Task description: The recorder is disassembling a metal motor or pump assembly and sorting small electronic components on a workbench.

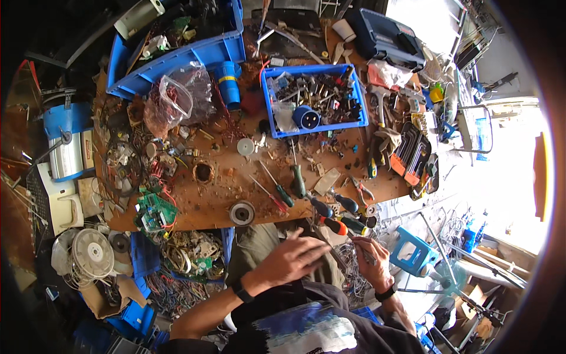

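My left hand (292,259) hovers over my lap just off the table's front edge, its fingers stretched out toward the right and nothing visible in them. To its right, my right hand (374,264) is closed with bent fingers; whatever lies in its grip is too small and dark to name. Just beyond the hands, several screwdrivers lie at the table edge. Among them are an orange-and-black handle (334,226) and a green handle (355,225). Further in are a dark green screwdriver (299,182) and a red-handled one (279,203). Red-handled pliers (361,189) rest close by.
A blue crate (361,118) of small metal parts stands mid-table. Hex keys in an orange holder (407,165) lie at right. A green circuit board (154,212) and a larger blue bin (203,53) are at left. A metal ring (242,213) sits on the front edge.
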`<state>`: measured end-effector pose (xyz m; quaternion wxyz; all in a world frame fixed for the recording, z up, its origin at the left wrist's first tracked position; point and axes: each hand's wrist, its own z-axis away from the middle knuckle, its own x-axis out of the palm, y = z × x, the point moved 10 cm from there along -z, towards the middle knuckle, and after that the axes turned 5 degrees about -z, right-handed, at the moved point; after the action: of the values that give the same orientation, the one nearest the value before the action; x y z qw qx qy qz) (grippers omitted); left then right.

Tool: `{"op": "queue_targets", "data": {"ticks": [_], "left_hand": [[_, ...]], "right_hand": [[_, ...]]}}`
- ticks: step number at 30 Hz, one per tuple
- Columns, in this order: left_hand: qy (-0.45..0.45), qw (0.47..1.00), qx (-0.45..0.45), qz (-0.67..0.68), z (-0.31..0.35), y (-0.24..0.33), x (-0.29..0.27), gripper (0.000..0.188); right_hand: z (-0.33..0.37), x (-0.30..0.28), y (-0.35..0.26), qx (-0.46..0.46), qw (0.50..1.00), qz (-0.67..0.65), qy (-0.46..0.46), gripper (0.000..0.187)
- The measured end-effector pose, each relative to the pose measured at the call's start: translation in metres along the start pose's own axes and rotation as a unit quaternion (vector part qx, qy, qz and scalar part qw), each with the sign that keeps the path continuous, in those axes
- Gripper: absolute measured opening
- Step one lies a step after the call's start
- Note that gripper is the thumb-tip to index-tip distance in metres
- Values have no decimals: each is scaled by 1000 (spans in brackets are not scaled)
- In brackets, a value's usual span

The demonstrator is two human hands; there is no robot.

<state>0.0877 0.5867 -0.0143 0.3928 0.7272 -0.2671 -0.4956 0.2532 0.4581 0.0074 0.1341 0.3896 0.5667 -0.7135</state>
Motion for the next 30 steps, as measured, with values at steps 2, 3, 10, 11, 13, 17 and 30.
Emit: {"op": "queue_targets", "data": {"ticks": [2,3,10,11,13,17,30], "left_hand": [[40,997,-72,-8,30,-31,-11,50],[53,992,-112,-14,47,-49,-18,48],[213,930,-242,-178,161,-145,-58,86],[220,927,-237,-189,165,-154,-57,100],[239,933,-212,-163,178,-186,-47,117],[237,936,-217,-144,185,-225,-40,134],[179,969,-55,-161,159,-236,-29,117]], "right_hand": [[-5,-2,-1,-36,999,3,-18,22],[-6,0,4,-28,999,-15,-27,22],[-1,37,50,87,971,-220,22,31],[6,38,54,106,973,-188,81,43],[33,38,83,101,967,-210,98,46],[59,31,110,88,947,-192,244,49],[101,-11,156,9,828,-426,365,47]]}}
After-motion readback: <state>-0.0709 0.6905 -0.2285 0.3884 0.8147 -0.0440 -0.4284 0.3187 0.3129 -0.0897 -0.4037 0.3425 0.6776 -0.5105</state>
